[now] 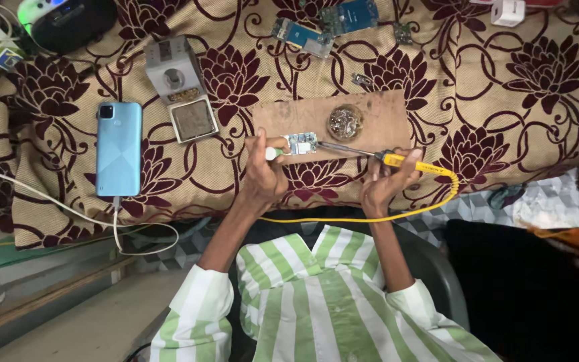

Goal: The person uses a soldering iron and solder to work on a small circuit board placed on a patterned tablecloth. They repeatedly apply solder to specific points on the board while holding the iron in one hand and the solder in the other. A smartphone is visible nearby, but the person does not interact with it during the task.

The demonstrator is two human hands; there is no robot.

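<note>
Two hands: both busy
L grip (265,167): my fingers closed on small circuit board (300,143)
R grip (383,181): closed on soldering iron (370,154)
axis: iron lies horiz, tip points left at board's right edge, nearly touching
base: wood board (370,134)

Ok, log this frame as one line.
left hand: pinning small circuit board on wooden board | right hand: yellow soldering iron, tip at circuit board

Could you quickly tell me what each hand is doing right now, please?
Left hand: closed, pinning a small circuit board.
Right hand: closed around a yellow-handled soldering iron.
</note>
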